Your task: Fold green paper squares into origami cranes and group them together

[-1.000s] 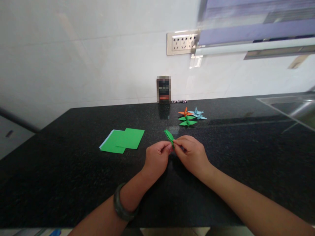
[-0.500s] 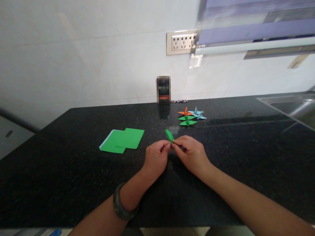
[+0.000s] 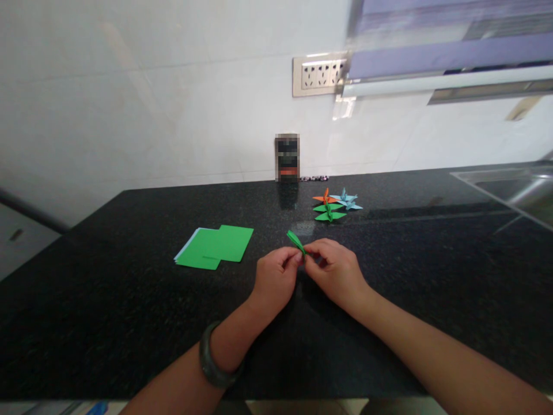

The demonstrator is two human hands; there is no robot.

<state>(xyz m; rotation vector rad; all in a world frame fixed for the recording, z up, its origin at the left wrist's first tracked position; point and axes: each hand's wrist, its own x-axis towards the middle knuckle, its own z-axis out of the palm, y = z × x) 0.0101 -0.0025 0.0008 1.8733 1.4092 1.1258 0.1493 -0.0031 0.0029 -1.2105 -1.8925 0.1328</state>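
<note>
A narrow piece of folded green paper (image 3: 295, 238) is pinched between my two hands above the dark countertop, its upper end leaning to the left. My left hand (image 3: 277, 276) grips it near the lower end with thumb and forefinger closed. From the other side, the fingertips of my right hand (image 3: 334, 267) close on the same paper. Its lowest part is hidden by the fingers. Beyond my right hand lie several folded paper cranes: green cranes (image 3: 330, 216) in front, an orange crane (image 3: 325, 197) and light blue cranes (image 3: 349, 203) behind.
Square green sheets (image 3: 199, 249) lie overlapping on the left, with a pale blue edge showing underneath. A pixelated dark box (image 3: 287, 158) stands against the wall, beside a small beaded strand (image 3: 314, 178). A metal sink (image 3: 518, 187) is at the right; a socket panel (image 3: 317, 75) is on the wall.
The folded green paper has tipped further left and now shows a thinner profile. My right fingers have shifted slightly on it; the cranes and sheets stay where they were.
</note>
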